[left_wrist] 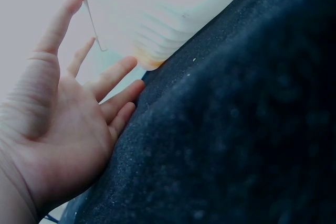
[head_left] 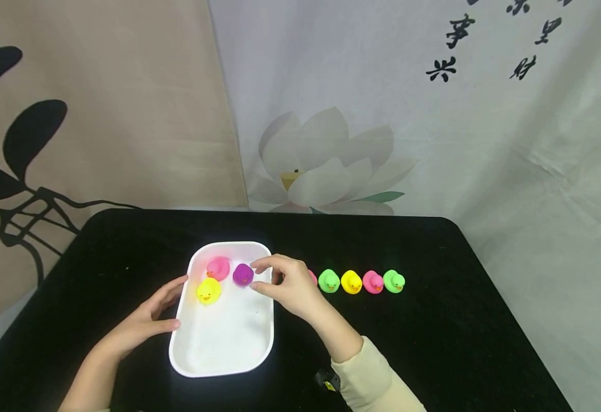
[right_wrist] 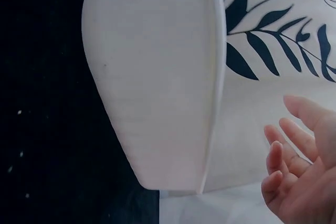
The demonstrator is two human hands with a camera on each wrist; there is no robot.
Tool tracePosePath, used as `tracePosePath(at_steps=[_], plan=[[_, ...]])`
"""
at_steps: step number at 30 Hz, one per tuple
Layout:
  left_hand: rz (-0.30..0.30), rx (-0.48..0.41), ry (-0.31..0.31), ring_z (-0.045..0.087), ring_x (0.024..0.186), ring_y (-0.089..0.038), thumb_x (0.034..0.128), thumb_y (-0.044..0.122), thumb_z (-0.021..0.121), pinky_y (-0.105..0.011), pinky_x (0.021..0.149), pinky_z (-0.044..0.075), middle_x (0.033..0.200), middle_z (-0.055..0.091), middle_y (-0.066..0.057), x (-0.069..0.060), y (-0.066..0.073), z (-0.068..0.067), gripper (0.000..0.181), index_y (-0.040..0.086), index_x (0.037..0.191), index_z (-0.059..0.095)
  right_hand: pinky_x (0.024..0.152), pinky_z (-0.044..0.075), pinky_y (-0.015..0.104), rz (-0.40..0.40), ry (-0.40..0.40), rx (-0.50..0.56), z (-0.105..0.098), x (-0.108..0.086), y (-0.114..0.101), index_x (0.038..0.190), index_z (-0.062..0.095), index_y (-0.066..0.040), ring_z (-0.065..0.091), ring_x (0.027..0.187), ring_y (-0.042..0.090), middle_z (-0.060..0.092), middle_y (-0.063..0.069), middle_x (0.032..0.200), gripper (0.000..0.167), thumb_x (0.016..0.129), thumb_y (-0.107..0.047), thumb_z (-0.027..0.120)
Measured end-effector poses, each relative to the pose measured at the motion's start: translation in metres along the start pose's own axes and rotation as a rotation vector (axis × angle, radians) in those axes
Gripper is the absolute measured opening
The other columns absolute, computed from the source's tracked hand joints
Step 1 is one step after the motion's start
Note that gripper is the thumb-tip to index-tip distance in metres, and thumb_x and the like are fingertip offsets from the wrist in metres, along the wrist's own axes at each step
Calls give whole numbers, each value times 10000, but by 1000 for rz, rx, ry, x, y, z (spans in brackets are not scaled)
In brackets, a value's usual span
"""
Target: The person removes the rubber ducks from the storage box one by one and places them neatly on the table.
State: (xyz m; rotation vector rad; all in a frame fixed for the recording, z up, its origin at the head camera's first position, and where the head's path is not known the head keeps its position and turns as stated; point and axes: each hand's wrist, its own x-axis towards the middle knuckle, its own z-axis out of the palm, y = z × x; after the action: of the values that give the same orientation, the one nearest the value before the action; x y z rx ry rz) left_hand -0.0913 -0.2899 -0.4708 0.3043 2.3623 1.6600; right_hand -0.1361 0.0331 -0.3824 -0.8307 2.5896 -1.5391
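A pink duck (head_left: 313, 277) at the left end of the row is being mostly hidden by the right hand (head_left: 291, 286), only a sliver being left visible. Both forearms are being cut off by the near edge of the head view. A dark object (head_left: 326, 378) is being partly covered by the pale sleeve (head_left: 374, 377); its nature is not being made out. In the left wrist view, the tray's interior is being lost to glare.

The right hand is being held with thumb and fingers parted, gripping nothing, just right of a purple duck (head_left: 243, 275); contact is not being confirmed. The left hand (head_left: 148, 315) is being held with fingers spread at the left rim of the white tray (head_left: 223, 340), a smooth, glossy, round-cornered rectangle. The purple duck is being contained in its far right part; a pink duck and a yellow duck (head_left: 209, 291) are being contained on the left.

Four more rounded ducks, green, yellow, pink and green, are being supported on the fibrous black tabletop (head_left: 434, 343). The printed backdrop (head_left: 485, 143) is being marked by soft creases.
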Motion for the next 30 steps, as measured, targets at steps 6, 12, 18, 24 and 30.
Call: tracePosePath(at_steps=[6, 12, 18, 24, 30], plan=[[-8, 7, 7, 270, 1289, -469, 835, 208, 685, -743, 899, 301, 1506, 279, -206, 1, 0, 0, 797, 164, 1496, 242, 543, 503, 212, -39, -73, -38, 15, 15, 1, 1103, 715, -129, 536, 697, 60, 689, -50, 975, 318, 799, -183, 793], [-5, 12, 8, 276, 1284, -472, 831, 212, 687, -737, 896, 314, 1500, 284, -215, 1, 0, 0, 799, 158, 1493, 243, 604, 499, 171, -52, -127, -64, 29, 26, 0, 1124, 703, -124, 561, 735, 56, 696, -47, 992, 355, 790, -192, 801], [12, 9, 2, 286, 1276, -465, 834, 202, 679, -736, 896, 314, 1499, 285, -219, 1, 0, 0, 792, 151, 1493, 242, 639, 486, 131, -25, -185, -98, 44, 34, 0, 1146, 701, -147, 567, 753, 32, 684, -105, 1030, 391, 778, -221, 810], [19, 4, -5, 284, 1281, -467, 841, 196, 674, -750, 901, 288, 1505, 278, -214, 0, -1, 0, 788, 160, 1497, 238, 626, 471, 113, -2, -217, -133, 60, 42, 3, 1141, 709, -159, 576, 771, 26, 691, -103, 1040, 372, 785, -213, 805], [32, 1, -10, 290, 1282, -477, 845, 189, 669, -755, 896, 288, 1506, 277, -216, 0, -3, -1, 784, 159, 1498, 237, 687, 452, 84, 59, -252, -161, 73, 51, 7, 1145, 704, -203, 620, 914, 46, 677, -143, 1066, 378, 782, -235, 803]])
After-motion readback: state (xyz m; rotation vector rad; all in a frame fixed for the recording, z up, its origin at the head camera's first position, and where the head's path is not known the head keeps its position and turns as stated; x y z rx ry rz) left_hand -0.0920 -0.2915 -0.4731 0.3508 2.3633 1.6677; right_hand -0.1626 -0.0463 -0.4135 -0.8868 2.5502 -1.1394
